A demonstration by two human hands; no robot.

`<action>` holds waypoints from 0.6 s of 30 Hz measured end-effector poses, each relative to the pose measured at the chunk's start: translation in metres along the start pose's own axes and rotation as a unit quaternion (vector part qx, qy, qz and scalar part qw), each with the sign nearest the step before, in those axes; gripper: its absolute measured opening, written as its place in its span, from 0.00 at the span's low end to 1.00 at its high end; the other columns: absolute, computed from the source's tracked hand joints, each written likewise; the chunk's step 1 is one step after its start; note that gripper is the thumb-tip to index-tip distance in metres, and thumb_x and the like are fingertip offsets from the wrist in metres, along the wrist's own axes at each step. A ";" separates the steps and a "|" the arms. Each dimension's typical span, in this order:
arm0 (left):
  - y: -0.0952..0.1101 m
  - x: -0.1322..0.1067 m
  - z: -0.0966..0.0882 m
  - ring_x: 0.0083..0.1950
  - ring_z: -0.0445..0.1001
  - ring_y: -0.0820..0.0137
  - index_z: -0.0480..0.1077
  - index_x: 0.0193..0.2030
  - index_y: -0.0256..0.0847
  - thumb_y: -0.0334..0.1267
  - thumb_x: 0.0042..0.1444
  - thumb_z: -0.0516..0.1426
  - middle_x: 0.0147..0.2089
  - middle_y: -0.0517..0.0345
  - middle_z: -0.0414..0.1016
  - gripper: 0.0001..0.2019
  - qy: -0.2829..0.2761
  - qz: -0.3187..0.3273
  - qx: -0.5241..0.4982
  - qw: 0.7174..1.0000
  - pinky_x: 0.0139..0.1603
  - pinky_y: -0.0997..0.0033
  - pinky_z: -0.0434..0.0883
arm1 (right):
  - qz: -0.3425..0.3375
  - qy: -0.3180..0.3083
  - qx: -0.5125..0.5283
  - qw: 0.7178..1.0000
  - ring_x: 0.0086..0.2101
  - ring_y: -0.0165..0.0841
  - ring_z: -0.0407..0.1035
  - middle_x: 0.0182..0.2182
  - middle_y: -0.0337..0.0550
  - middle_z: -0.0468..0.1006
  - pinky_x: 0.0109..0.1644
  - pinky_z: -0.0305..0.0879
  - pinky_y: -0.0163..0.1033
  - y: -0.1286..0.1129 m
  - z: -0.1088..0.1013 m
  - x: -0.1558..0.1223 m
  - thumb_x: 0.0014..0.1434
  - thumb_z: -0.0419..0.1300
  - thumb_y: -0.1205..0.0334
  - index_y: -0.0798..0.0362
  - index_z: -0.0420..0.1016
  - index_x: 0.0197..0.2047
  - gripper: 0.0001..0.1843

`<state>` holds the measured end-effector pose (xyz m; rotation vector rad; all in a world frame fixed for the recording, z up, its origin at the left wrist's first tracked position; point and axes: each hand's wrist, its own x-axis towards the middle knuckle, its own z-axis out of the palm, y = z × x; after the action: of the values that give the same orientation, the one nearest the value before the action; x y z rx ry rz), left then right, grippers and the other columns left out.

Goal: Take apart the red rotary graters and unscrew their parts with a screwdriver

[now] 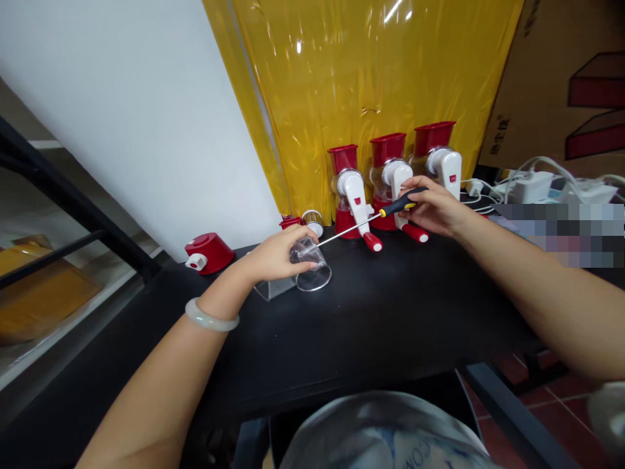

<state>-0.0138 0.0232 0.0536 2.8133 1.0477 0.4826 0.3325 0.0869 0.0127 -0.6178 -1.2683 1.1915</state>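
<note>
Clear plastic housing [313, 277] lies on a black table [342, 339], toward its far edge and left of centre. The person's left hand [279, 255], with a pale bracelet [211, 318] at the wrist, reaches over it and grips it between thumb and fingers. A round opening of the housing faces right and near; a flared section spreads to the left. The right hand [434, 207] holds a screwdriver [389, 208] by its black and yellow handle, fingers closed around it. The metal shaft slants left to the housing's upper part; whether the tip is inside or over it cannot be told.

At the far side, three red and white hand-crank grinders [358, 195] stand upright in a row, before a glossy yellow sheet [312, 85]. Just beyond the left hand sits a metal grating drum [311, 217]. Farther left is a red base [211, 253] with a white knob [196, 262]. White adapters [534, 187] and cables lie at far right, below a cardboard box [537, 111].
</note>
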 end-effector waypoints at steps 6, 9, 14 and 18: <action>0.000 0.000 -0.001 0.50 0.71 0.62 0.66 0.51 0.43 0.46 0.53 0.61 0.51 0.51 0.69 0.20 0.001 -0.001 -0.002 1.000 0.52 0.59 0.69 | 0.002 0.023 -0.056 0.998 0.26 0.30 0.67 0.26 0.37 0.70 0.27 0.66 0.37 0.002 0.000 0.003 0.51 0.64 0.52 0.49 0.66 0.32 0.13; 0.002 0.000 -0.001 0.51 0.71 0.62 0.66 0.51 0.43 0.45 0.53 0.61 0.52 0.50 0.70 0.20 -0.002 -0.003 -0.002 1.000 0.52 0.59 0.69 | 0.005 0.047 -0.111 0.993 0.19 0.27 0.59 0.22 0.36 0.67 0.20 0.57 0.34 0.006 -0.001 0.006 0.51 0.65 0.48 0.49 0.66 0.30 0.16; 0.007 0.001 -0.008 0.52 0.71 0.63 0.66 0.53 0.43 0.48 0.53 0.61 0.52 0.51 0.71 0.23 -0.022 0.007 0.007 1.000 0.53 0.61 0.68 | -0.023 0.104 -0.094 0.990 0.21 0.27 0.60 0.21 0.36 0.65 0.20 0.55 0.32 0.001 -0.004 0.009 0.50 0.65 0.56 0.49 0.66 0.28 0.11; 0.021 0.005 -0.038 0.53 0.71 0.62 0.66 0.55 0.43 0.49 0.54 0.59 0.54 0.51 0.72 0.24 -0.056 -0.002 0.063 0.996 0.54 0.63 0.67 | -0.046 0.156 -0.098 0.982 0.20 0.28 0.59 0.21 0.36 0.65 0.19 0.54 0.33 -0.002 -0.009 0.012 0.49 0.61 0.59 0.49 0.66 0.27 0.07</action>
<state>-0.0100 0.0103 0.0954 2.9077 1.0973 0.2620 0.3403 0.0998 0.0167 -0.8461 -1.1381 0.8592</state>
